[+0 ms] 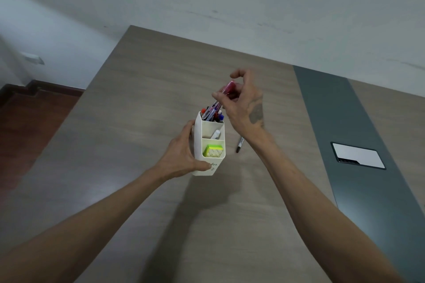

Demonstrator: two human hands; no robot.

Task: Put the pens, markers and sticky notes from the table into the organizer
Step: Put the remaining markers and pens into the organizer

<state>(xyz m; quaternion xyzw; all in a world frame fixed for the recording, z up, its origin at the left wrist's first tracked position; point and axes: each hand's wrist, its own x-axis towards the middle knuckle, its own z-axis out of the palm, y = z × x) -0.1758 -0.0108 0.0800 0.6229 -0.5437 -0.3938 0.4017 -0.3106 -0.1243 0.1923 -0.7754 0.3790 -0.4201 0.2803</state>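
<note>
While both bare arms reach over the wood-grain table, the scene reads as follows.

Left hand: the left hand (184,154) is wrapped around the left wall and near lower corner of the tall cream plastic three-compartment organizer (197,142), thumb pressed on its front face, gripping it.

Right hand: the right hand (243,103) is above the organizer's far end, thumb and fingers pinched on the top of a red-pink marker (227,88); the marker slants down toward the far compartment, and its lower end is lost among the pens there.

Organizer: it stands on the wood-grain table (138,190), tilted slightly toward the camera.

Far compartment: a crowded bunch of pens and markers with red, blue and dark caps (212,114) stands upright in it.

Middle compartment: one white marker with a grey tip (215,134) leans against its right side.

Near compartment: a yellow-green block of sticky notes (212,151) sits inside.

Table, right of organizer: a slim black marker with white lettering (239,144) lies flat, just beside the organizer and under the right wrist, apart from both.

Further right: a dark grey strip (345,122) runs across the tabletop, with a white rectangular panel (358,156) set in it.
</note>
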